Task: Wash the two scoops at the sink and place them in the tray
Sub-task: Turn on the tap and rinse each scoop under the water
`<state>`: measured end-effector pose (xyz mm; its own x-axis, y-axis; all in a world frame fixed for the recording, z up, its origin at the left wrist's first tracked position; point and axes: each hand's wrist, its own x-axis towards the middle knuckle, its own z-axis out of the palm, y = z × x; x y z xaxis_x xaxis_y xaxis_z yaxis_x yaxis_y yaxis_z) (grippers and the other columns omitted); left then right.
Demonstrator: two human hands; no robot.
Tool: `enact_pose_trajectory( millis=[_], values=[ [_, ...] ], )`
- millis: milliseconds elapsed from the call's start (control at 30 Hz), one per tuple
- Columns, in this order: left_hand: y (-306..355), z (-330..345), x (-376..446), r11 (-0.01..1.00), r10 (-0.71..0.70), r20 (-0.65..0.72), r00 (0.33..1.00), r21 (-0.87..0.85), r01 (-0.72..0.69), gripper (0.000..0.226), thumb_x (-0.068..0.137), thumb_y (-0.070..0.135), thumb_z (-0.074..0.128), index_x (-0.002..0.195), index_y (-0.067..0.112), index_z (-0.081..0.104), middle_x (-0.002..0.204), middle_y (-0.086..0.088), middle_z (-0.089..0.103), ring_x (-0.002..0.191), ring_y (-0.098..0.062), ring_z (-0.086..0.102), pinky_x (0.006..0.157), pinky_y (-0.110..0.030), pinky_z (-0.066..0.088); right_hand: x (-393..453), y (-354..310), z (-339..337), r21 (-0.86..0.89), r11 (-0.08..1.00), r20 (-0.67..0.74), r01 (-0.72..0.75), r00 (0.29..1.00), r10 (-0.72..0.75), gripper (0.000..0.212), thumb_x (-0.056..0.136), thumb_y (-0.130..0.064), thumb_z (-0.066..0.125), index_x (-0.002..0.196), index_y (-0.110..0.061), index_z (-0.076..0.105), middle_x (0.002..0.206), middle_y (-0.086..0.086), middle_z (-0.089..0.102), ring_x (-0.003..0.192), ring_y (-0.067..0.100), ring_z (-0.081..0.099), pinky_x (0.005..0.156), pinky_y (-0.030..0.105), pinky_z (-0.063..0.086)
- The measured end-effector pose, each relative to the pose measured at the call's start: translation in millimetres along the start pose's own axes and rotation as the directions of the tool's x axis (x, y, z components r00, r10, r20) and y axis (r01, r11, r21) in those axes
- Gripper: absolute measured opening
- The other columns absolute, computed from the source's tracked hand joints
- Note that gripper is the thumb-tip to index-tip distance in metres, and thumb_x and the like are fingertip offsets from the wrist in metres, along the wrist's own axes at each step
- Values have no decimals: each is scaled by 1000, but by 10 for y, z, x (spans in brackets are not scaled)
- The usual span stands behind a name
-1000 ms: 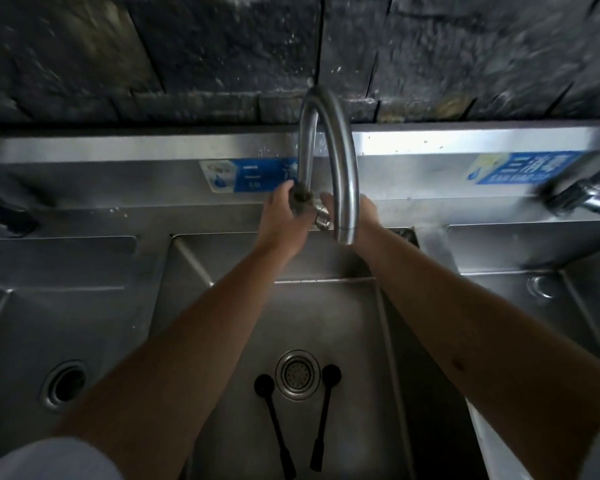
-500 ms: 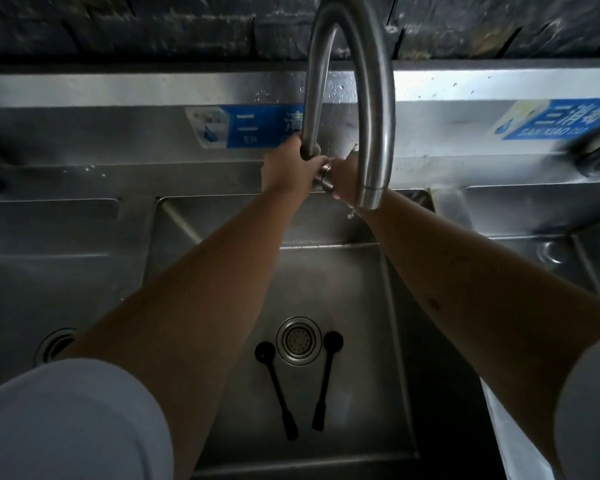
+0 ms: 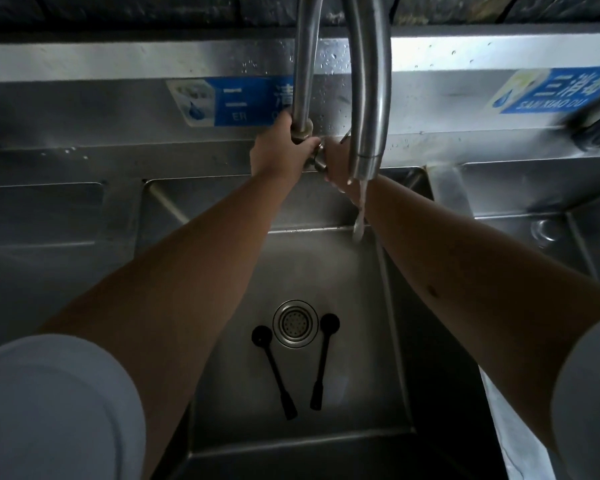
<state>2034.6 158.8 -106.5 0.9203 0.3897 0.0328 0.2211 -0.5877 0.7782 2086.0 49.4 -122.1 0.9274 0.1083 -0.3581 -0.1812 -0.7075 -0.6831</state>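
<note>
Nearest the viewer, two pale short sleeves frame the bottom corners, and both bare forearms reach away over a stainless steel sink basin (image 3: 388,341). On the basin floor sits a round drain strainer (image 3: 295,323), the landmark here. The two black scoops, the things to be washed, lie untouched on either side of it: the left scoop (image 3: 273,370) has its round bowl just left of the strainer and its handle running toward the viewer; the right scoop (image 3: 323,362) has its bowl just right of the strainer, with its handle angling in so the two handle ends nearly meet. No tray is visible. Farther off, beyond the strainer at the back rim, the left hand (image 3: 279,152) is curled closed around the base of the gooseneck faucet (image 3: 371,98). The right hand (image 3: 338,164) is beside it at the tap valve, partly hidden behind the spout, so its finger spread cannot be told. Half a second ago the spout was only dripping; now a thin stream of water (image 3: 360,209) falls from it toward the back of the basin. The tap seems newly opened, so rinsing can likely begin once a hand collects a scoop. Behind, a splashback carries blue labels (image 3: 243,102).
</note>
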Motion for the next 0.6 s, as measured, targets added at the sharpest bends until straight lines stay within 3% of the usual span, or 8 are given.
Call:
enact_pose_trajectory(
  millis=[100,167,267,367,433,500,533,600],
  values=[
    [-100,12,-64,978,-123,40,992,-165,128,67,82,34,68,140,22,38,128,-4,62,116,-23,59,94,-36,49,-295,92,42,230,973,-39,-38,998,48,42,92,-56,49,77,-18,59,86,12,68,67,20,60,69,38,52],
    [-246,63,-277,964,-196,-16,981,-188,189,87,77,33,74,148,20,26,140,-8,51,122,-21,54,97,-35,48,-596,319,121,255,966,-135,-33,988,69,41,86,-62,52,69,-25,55,78,2,67,79,24,66,75,43,54],
    [-611,322,-903,959,-221,-37,975,-190,210,70,84,29,64,144,14,32,138,-9,50,116,-16,53,89,-26,44,-978,902,388,221,971,-114,-92,986,119,31,91,-51,54,80,-24,62,77,-4,66,87,25,68,78,41,55],
    [-1030,708,-1630,809,-470,277,838,-244,534,48,89,25,59,133,13,45,126,-7,58,109,-23,58,89,-34,49,-1335,1579,776,144,935,66,-325,946,318,27,93,-40,54,98,-18,69,98,8,72,95,28,68,86,42,56],
    [-1313,944,-2059,785,-508,432,745,-123,607,24,83,26,59,105,17,62,94,-1,62,85,-21,59,78,-31,49,-1563,1986,1021,93,883,158,-459,883,442,30,94,-33,50,110,-14,67,108,13,71,99,31,68,91,43,54],
    [-1512,1154,-2363,769,-489,568,661,-77,635,10,75,24,56,70,16,55,64,1,54,61,-17,47,58,-26,37,-1709,2301,1261,109,827,219,-552,825,521,35,93,-33,52,114,-10,66,113,17,70,104,33,66,94,45,53],
    [-1606,1243,-2486,777,-485,602,634,-36,628,15,77,24,56,66,14,53,62,1,55,58,-17,47,55,-28,35,-1759,2408,1373,115,813,233,-571,811,537,36,91,-33,55,114,-8,67,113,17,70,105,33,66,93,45,54],
    [-1775,1384,-2622,797,-504,611,611,57,601,15,86,27,58,83,13,63,79,-3,66,72,-18,59,60,-30,38,-1798,2568,1588,135,789,221,-600,794,566,39,86,-32,63,115,-6,66,113,18,70,105,33,66,90,42,55]
  ],
)
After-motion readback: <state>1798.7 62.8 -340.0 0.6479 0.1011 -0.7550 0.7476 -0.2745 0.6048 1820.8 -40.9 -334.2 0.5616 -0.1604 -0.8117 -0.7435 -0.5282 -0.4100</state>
